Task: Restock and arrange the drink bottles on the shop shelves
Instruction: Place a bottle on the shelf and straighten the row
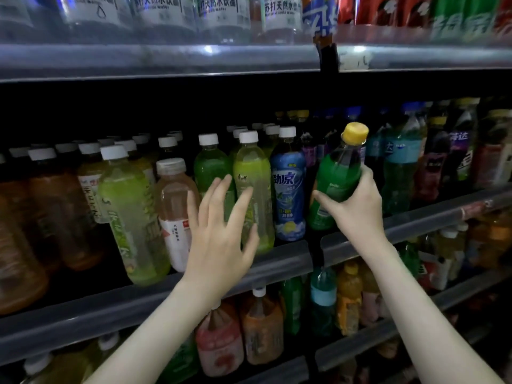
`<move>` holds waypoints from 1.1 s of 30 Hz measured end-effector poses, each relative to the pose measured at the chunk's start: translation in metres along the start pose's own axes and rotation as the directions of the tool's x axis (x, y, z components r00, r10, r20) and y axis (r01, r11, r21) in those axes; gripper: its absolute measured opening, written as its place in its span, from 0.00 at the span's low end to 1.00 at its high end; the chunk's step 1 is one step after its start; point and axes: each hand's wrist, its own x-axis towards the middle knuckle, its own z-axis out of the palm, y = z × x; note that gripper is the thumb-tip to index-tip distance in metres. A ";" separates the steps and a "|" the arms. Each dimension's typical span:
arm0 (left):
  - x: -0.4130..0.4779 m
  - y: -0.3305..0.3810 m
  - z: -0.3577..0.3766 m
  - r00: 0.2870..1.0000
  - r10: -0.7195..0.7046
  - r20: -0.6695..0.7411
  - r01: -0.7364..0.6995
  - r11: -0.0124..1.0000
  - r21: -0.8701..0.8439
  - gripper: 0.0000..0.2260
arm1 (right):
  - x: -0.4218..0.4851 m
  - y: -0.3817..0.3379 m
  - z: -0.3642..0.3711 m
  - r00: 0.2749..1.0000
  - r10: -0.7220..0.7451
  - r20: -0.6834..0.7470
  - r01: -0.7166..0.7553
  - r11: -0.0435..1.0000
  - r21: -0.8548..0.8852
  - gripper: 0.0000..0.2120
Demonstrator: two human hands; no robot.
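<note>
Right hand [357,206] grips a tilted green soda bottle [339,173] above the shelf [277,261]; left hand [219,234], fingers spread, reaches toward a yellow-green bottle [253,176].

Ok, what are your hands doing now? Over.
Right hand grips yellow-capped green bottle, tilted. Left hand open before pale green bottle. Blue bottle close beside.

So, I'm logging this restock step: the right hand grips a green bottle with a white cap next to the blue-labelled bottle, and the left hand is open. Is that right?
Not quite. The head view shows the cap is yellow, not white. Otherwise yes: the right hand grips the green bottle next to the blue-labelled bottle, and the left hand is open.
</note>
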 end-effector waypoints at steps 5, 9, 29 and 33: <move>-0.027 0.008 0.004 0.994 0.106 -0.031 -0.109 0.981 -0.162 0.20 | -0.034 -0.004 -0.014 0.988 -0.108 -0.109 0.111 0.994 0.022 0.35; -0.066 0.026 0.011 0.957 0.291 -0.018 -0.277 0.888 -0.367 0.14 | -0.061 -0.010 -0.027 0.979 -0.069 -0.194 0.086 0.993 0.083 0.36; -0.150 0.132 0.181 0.674 -0.115 0.729 0.474 0.825 -0.309 0.39 | -0.163 0.130 -0.059 0.865 0.490 0.106 -0.494 0.869 0.010 0.32; -0.134 0.147 0.206 0.704 -0.269 0.657 0.611 0.701 -0.368 0.40 | -0.163 0.157 -0.053 0.852 0.501 0.153 -0.509 0.860 0.020 0.32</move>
